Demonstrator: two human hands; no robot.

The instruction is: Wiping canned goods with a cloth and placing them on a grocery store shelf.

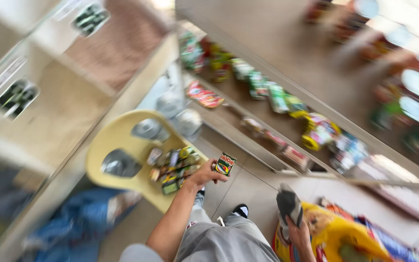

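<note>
Small red-and-green packet (225,163) pinched in the left hand (204,177), held in the air just past the edge of the yellow plastic chair (104,145), between chair and shelf (267,145). The chair seat carries a cluster of similar small packets (173,170). Right hand (298,232) is closed around the dark-grey top of a yellow bag (335,237) low at the person's side. Frame heavily motion-blurred. Step, as judged: one packet picked off the chair pile, mid-carry. Next move likely needs a steady pinch and a clear spot among the blurred goods (277,97) on the shelf rows.
</note>
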